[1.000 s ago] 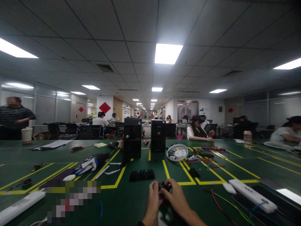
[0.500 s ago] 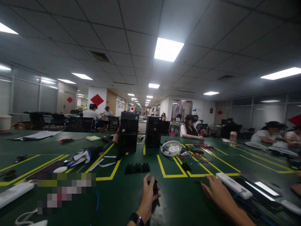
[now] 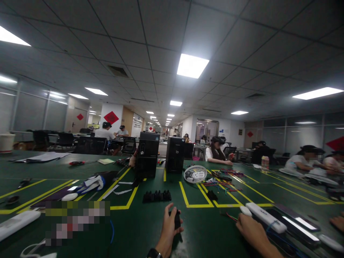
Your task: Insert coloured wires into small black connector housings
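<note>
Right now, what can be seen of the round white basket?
The basket looks like plastic, with a slotted wall and an open top. Light grey and white shapes inside are too blurred to name. It sits upright on the green table, right of the two black towers, with loose coloured wires to its right. No hand touches it.

The one view looks out from the person's head, behind and above the left hand's [image 3: 167,229] grip on a small black part [image 3: 177,219], and close to it. It faces forward over the green table [image 3: 134,229], past black towers [image 3: 147,154] beyond the grip (plenty of ceiling [image 3: 120,32] above, too).
</note>
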Motion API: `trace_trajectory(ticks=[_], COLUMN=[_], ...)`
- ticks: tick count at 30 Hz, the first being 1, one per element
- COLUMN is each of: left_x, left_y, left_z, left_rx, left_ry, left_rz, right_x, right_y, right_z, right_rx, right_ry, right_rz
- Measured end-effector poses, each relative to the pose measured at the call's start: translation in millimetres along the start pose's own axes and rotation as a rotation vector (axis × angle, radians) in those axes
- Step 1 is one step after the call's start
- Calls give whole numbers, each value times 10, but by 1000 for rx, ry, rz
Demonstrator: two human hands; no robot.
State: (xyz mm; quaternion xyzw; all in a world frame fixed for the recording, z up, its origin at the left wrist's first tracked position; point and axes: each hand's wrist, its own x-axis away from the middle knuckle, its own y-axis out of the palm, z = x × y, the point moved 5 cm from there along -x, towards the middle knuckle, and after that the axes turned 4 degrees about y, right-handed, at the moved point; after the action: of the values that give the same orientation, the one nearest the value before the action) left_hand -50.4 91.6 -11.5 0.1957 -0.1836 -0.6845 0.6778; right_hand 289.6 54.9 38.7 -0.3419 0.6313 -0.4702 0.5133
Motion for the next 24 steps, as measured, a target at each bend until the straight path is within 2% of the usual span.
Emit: trace_trajectory(ticks=[3,7,10,13,16,20,24], left_x=[-6,-5,-4,-3,4,1,-51], left_y=[-12,-32,-34,-33,-39,-82,-175], left_z=[2,19,49,91,148,250,388], left_rx=[68,145,223,300,333,354,381], left_ry=[-28,-34,-29,-34,-29,-8,33], left_rz=[25,37,49,66,76,107,155], right_x=[-36,-89,-37,121,266,319,291], right_y=[-285,-843,-1237,-1453,-1398,-1103,-842], right_z=[3,-159,-450,-881,-1421,-2091,-2460], right_rx=[-95,-313,-497,-672,-798,-883,-966], right_ry=[27,17,-29,-148,-303,-444,-522], right_rz=[64,162,247,304,207,60,21])
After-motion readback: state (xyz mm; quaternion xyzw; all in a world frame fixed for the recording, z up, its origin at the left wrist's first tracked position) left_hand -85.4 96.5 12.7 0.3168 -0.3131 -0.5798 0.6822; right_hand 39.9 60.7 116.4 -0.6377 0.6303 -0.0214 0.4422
